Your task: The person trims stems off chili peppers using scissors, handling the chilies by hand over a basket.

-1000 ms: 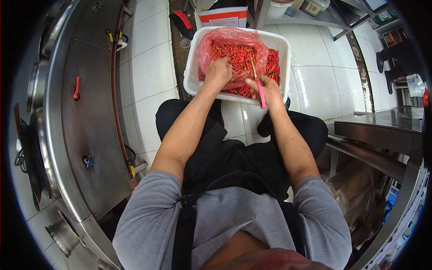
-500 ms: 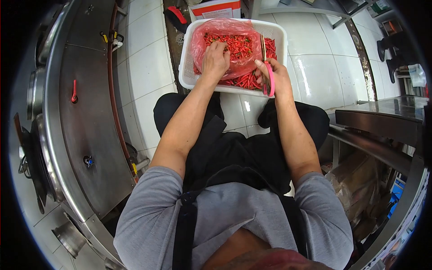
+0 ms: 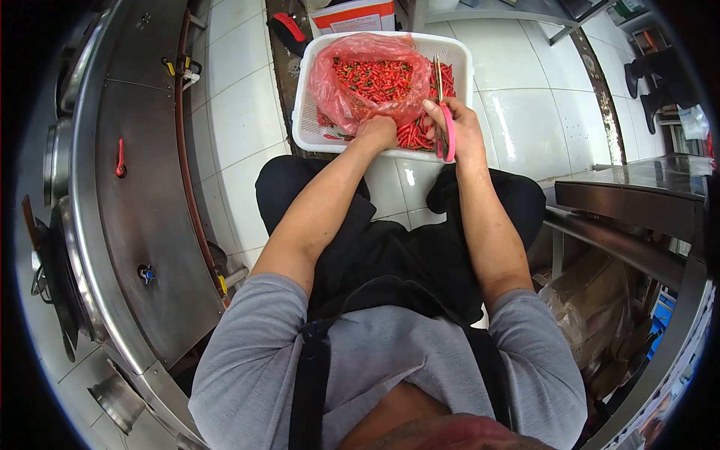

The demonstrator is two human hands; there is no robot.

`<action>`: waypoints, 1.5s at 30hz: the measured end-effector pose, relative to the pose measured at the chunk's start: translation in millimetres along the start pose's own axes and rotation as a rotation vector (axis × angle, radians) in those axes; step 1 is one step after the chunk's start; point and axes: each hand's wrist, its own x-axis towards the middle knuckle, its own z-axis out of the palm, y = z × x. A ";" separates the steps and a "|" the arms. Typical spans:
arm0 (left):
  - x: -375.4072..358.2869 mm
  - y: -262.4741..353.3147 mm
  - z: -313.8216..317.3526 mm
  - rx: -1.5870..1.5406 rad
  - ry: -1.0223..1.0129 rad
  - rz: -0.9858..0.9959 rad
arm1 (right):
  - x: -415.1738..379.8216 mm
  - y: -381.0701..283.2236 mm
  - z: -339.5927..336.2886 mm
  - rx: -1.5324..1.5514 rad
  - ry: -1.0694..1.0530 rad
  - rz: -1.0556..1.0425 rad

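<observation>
My right hand (image 3: pixel 465 131) is closed around scissors (image 3: pixel 449 135) with pink handles, their blades pointing away from me. They are over the right side of a white plastic basket (image 3: pixel 302 124). Inside the basket sits an open, translucent red plastic bag (image 3: pixel 326 90), filled with small cut red chilli pieces (image 3: pixel 379 79). Longer whole red chillies (image 3: pixel 414 136) lie beside and in front of the bag. At the bag's near edge, my left hand (image 3: pixel 377 133) is curled low by the whole chillies, its fingertips hidden underneath.
A steel counter (image 3: pixel 142 217) runs along the left. Behind the basket stand a white and orange box (image 3: pixel 356 19) and a black and red object (image 3: pixel 289 31). A steel table (image 3: pixel 630 184) is at right. Another person's dark shoes (image 3: pixel 649 105) show at upper right on white tiles.
My left hand has moved out of the bag, toward me and slightly right, to the basket's near side. The right hand keeps the scissors in nearly the same place.
</observation>
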 end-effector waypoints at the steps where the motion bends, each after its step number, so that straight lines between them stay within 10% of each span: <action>1: -5.0 3.4 -5.4 -0.045 -0.040 0.003 | -0.6 0.5 -0.5 0.000 0.003 0.002; 28: 4.3 6.2 1.2 -0.094 -0.147 0.082 | -6.1 3.9 5.7 -0.032 -0.021 -0.001; 45: -30.3 -27.2 -71.6 -0.771 0.418 0.039 | -6.4 5.7 12.5 -0.093 -0.115 0.000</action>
